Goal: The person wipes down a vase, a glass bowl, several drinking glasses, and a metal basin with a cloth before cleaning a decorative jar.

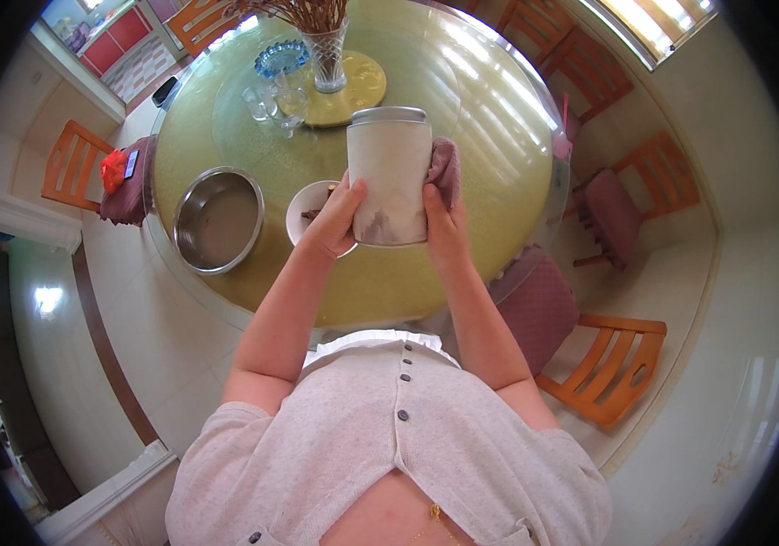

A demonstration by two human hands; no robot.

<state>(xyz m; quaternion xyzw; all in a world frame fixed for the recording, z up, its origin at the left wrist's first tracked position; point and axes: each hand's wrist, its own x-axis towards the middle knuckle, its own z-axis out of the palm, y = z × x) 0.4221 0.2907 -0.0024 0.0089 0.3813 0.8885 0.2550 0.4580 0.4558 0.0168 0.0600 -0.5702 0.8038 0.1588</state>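
I hold a cream-white lidded canister point(389, 173) upright above the near half of the round table. My left hand point(338, 216) is closed against its lower left side. On the other side, my right hand point(446, 223) grips it, with a bunched mauve cloth point(445, 170) between that hand and the canister wall. The grey lid point(389, 115) sits on top. Greyish markings show low on the canister's front. Partly hidden behind my left hand is a white plate point(294, 221) with small dark brown pieces on it.
A steel basin point(216, 232) stands at the table's left. Farther back on the round glass-topped table point(462, 282) are drinking glasses point(262, 105), a blue glass dish point(281, 58) and a vase point(326, 59) of dried stems. Wooden chairs point(603, 369) surround the table.
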